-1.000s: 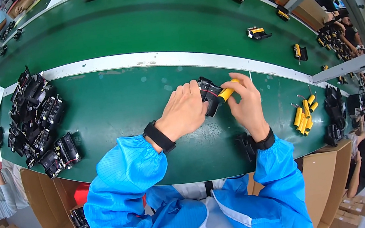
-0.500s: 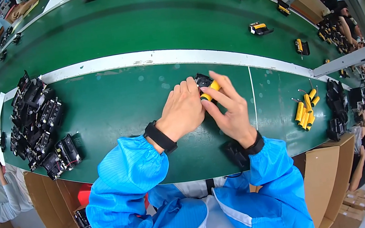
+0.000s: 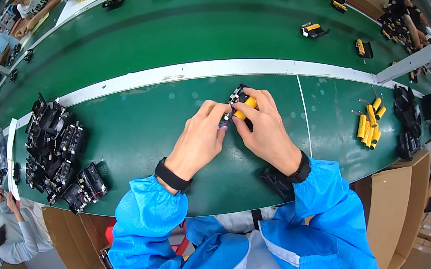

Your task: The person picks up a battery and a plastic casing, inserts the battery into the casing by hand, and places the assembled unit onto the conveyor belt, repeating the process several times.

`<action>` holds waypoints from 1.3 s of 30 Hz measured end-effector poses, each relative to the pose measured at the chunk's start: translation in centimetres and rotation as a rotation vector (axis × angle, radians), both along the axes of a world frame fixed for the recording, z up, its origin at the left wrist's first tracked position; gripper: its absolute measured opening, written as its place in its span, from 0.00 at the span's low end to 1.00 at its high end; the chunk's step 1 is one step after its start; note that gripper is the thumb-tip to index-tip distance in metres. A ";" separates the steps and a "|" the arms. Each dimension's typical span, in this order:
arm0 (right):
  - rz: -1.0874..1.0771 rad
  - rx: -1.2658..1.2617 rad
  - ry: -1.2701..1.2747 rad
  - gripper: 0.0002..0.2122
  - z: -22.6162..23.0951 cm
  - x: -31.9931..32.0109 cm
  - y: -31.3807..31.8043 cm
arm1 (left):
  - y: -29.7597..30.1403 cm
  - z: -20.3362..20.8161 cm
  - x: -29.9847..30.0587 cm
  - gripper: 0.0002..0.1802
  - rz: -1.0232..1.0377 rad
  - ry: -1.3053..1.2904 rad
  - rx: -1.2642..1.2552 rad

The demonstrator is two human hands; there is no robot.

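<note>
Small black plastic holder frame with a yellow cylindrical battery cell seated against it, held above the near green belt surface at centre, between both hands. Left hand: fingers curled narrow, tips pinching the frame's left and near edge. Right hand: fingers closed over the frame's right side, thumb pressing the yellow cell from the near side; the cell shows just between thumb and forefinger. Both wrists carry black bands, blue smock sleeves behind them. Further out: a flat black part lies on the belt's near edge, partly under the right wrist. Right of the hands, well apart, a loose cluster of yellow cylindrical cells, with a heap of black frames beyond it. Left, well apart, a large pile of black plastic frames. Far side, past a white dividing strip, a second green belt carries scattered black-and-yellow assembled units. Brown cardboard boxes stand below the near table edge.
</note>
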State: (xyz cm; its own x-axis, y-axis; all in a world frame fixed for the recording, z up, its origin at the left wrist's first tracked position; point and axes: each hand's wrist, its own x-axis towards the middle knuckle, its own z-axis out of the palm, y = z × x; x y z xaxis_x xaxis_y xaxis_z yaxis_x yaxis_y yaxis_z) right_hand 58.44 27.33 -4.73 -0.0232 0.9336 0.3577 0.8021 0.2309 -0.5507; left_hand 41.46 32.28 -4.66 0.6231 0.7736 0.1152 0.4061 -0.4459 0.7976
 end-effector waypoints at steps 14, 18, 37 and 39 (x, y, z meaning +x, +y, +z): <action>-0.027 0.031 0.151 0.20 -0.5 -0.1 0.6 | 0.6 0.1 -0.2 0.17 -0.103 0.229 0.404; 0.012 0.035 0.052 0.21 -0.6 0.2 0.9 | 0.7 0.3 -0.6 0.19 -0.097 0.214 0.372; 0.052 0.070 0.030 0.28 -1.1 3.0 0.1 | 5.6 0.0 4.9 0.19 0.064 0.236 -0.484; 0.063 0.138 0.033 0.24 0.9 5.3 -1.7 | 5.5 0.4 5.3 0.19 0.098 0.294 -0.426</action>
State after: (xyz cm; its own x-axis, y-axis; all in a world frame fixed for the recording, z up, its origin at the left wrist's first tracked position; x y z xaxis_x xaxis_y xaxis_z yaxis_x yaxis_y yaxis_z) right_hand 63.73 25.68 -3.87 -0.0659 0.8725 0.4841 0.7658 0.3552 -0.5360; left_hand 46.72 37.80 -4.23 0.5043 0.7698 -0.3912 0.6637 -0.0557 0.7459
